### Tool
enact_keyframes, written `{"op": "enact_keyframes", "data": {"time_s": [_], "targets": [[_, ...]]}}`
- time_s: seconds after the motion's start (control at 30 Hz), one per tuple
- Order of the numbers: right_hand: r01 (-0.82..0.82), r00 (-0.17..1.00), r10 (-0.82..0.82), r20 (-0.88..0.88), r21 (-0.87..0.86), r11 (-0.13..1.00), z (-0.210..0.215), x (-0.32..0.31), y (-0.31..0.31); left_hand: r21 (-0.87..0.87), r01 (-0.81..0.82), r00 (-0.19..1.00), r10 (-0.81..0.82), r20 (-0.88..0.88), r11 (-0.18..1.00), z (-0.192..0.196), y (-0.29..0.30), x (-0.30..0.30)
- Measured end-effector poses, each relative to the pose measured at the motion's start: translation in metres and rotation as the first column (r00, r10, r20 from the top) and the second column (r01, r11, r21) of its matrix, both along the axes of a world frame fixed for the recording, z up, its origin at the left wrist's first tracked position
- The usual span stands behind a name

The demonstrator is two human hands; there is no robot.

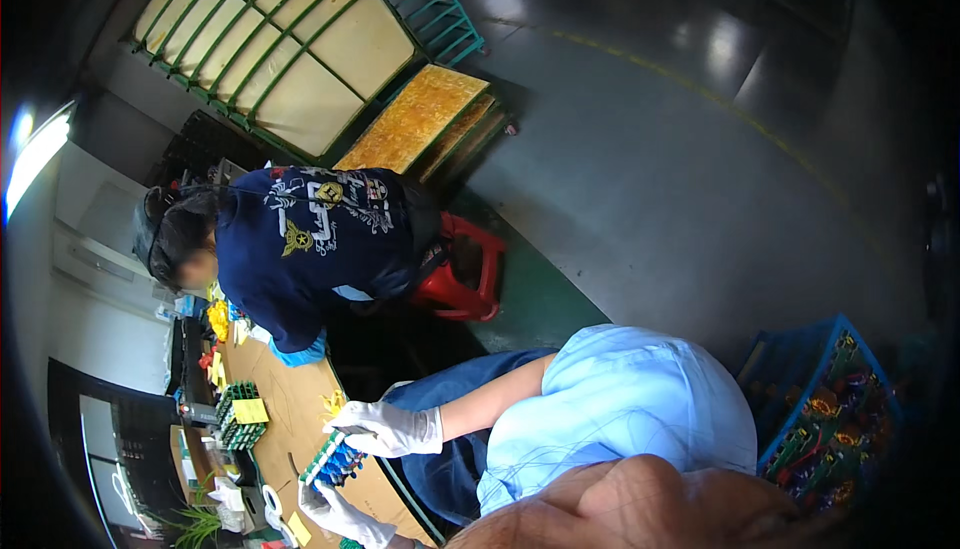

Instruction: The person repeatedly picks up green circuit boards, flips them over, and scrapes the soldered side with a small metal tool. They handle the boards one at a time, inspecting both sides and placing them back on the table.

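A narrow green-and-white board with rows of blue parts [343, 462] is held tilted above the brown worktable, between both of my hands. My right hand [388, 429], in a white glove, grips its upper end in the picture. At the lower end my left hand [340, 517], also gloved in white, closes on the board's edge. Some fingertips are hidden. A small bunch of yellow pieces [333, 404] shows just beyond my right hand; I cannot tell whether the hand touches it.
Green racks [240, 434] with a yellow note stand on the worktable [285, 469], near white scissors [272, 502]. A co-worker [310, 249] leans over the same table by a red stool [475, 269]. A blue crate [830, 399] of parts stands at the right.
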State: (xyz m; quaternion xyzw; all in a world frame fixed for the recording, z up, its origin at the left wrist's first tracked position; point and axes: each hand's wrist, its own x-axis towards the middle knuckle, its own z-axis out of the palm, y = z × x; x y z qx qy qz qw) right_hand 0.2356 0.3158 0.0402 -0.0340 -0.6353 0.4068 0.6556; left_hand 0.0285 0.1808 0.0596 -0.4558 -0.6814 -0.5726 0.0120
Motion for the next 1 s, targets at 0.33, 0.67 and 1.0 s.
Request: {"op": "enact_keyframes", "data": {"time_s": [0.33,0.67,1.0], "targets": [[-0.212,0.955,0.230,0.189,-0.113,0.971,-0.023,-0.043,-0.014,-0.083,-0.095,0.971,0.110,0.214,0.992,-0.042,-0.034,-0.010],[-0.334,0.809,0.368,0.458,-0.156,0.929,-0.046,-0.105,-0.019,-0.125,-0.223,0.907,0.253,0.335,0.967,-0.061,-0.047,-0.005],[-0.478,0.710,0.532,0.461,-0.238,0.845,-0.060,-0.166,-0.027,-0.165,-0.258,0.863,0.304,0.403,0.952,-0.075,-0.032,-0.014]]}}
